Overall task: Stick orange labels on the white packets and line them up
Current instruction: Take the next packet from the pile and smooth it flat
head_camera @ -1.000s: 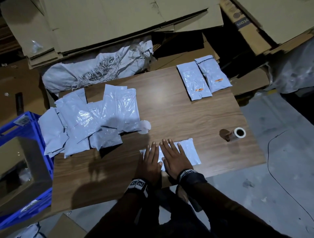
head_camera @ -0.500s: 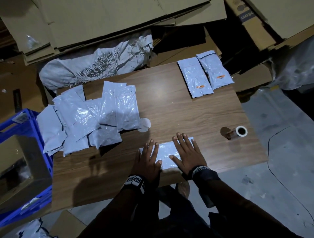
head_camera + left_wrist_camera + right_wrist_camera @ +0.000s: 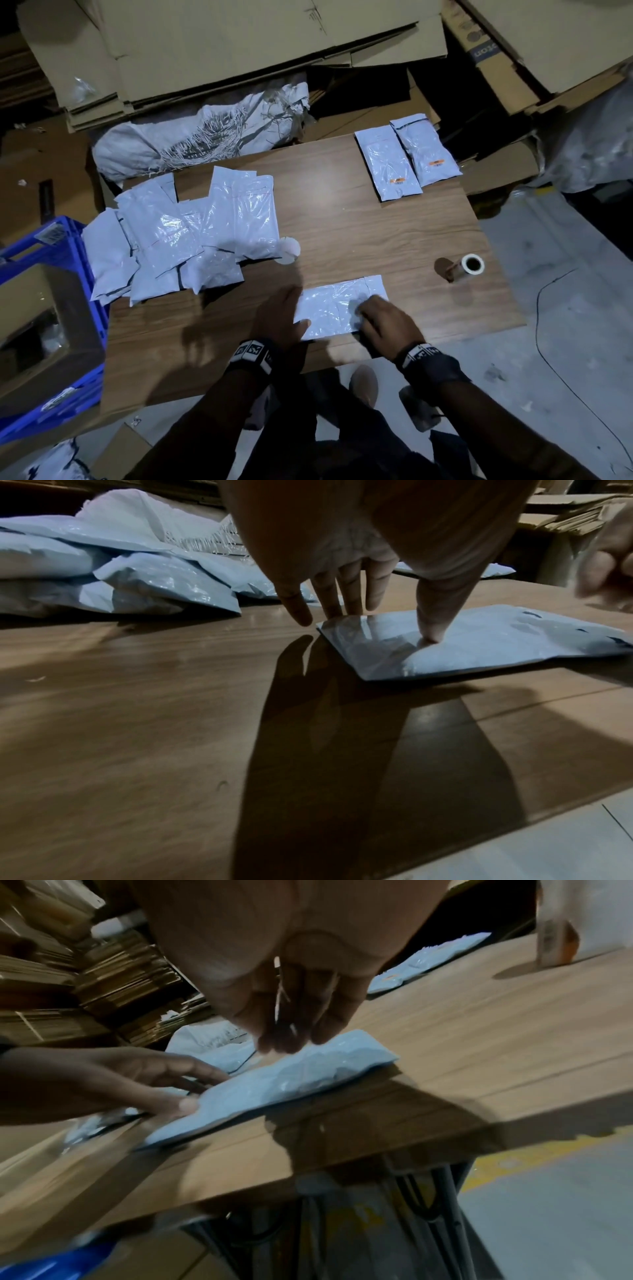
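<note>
One white packet (image 3: pixel 334 308) (image 3: pixel 479 647) (image 3: pixel 274 1085) lies flat near the front edge of the wooden table (image 3: pixel 359 233). My left hand (image 3: pixel 291 308) (image 3: pixel 359 615) is at its left end: the thumb presses on top and the straight fingers touch its far edge. My right hand (image 3: pixel 363 310) (image 3: pixel 284 1039) is over the packet's right part, fingers curled and bunched, tips touching the top, and I see nothing held between them. Two packets (image 3: pixel 388 164) (image 3: pixel 426 150) with orange labels (image 3: pixel 397 180) lie side by side at the far right corner. A roll of labels (image 3: pixel 471 265) lies to the right.
A loose pile of several white packets (image 3: pixel 191 236) covers the table's left half, with a small white disc (image 3: pixel 287 250) beside it. A blue crate (image 3: pixel 51 308) stands left of the table. A white sack (image 3: pixel 205 137) and flattened cardboard (image 3: pixel 239 51) lie behind it.
Both hands lay flat side by side on the packet and slid apart along it. The left is now at its left end. The right hand's fingers have curled.
</note>
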Tool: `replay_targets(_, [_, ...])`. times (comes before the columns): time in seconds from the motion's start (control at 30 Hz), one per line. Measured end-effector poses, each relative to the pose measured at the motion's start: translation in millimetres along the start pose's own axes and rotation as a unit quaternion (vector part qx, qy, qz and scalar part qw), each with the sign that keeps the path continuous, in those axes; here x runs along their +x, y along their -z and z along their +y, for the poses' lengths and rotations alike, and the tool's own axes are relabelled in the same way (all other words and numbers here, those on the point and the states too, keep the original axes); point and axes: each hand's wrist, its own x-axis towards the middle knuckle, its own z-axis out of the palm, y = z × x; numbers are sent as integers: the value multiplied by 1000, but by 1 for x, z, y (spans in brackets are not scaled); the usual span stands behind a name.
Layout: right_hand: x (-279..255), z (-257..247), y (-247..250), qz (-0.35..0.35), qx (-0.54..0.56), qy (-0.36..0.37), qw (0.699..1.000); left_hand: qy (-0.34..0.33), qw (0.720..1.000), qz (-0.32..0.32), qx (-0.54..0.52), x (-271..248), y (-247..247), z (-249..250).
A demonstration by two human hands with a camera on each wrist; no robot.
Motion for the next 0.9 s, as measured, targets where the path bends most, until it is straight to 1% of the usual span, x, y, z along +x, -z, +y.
replay_targets(0.1, [-12,-10,-11,-119,0,-12,993,14,1000,-6,-3,-4,4,11])
replay_targets(0.17, [-16,-10,-19,-153,20,-23,988,30,999,-13,-10,-7,3,19])
replay_targets(0.2, [-16,-10,-20,-146,49,-37,987,39,999,-18,-21,-8,1,23])
replay_targets(0.27, [-14,-6,-19,-107,114,-66,986,48,997,-32,-59,-9,-6,32])
replay_targets(0.3, [-12,-3,-16,-86,126,-77,985,46,995,-35,-85,-9,-10,37])
replay_targets(0.37, [-5,4,-9,-63,111,-90,988,33,990,-34,-134,-9,-15,49])
replay_targets(0.43, [2,12,-2,-53,108,-87,989,13,987,-30,-157,-10,-19,60])
replay_targets(0.63, [19,14,14,-37,148,-101,983,15,989,-28,-144,-11,-20,74])
replay_targets(0.9, [24,12,8,-26,149,-95,984,25,993,-35,-114,-11,-18,78])
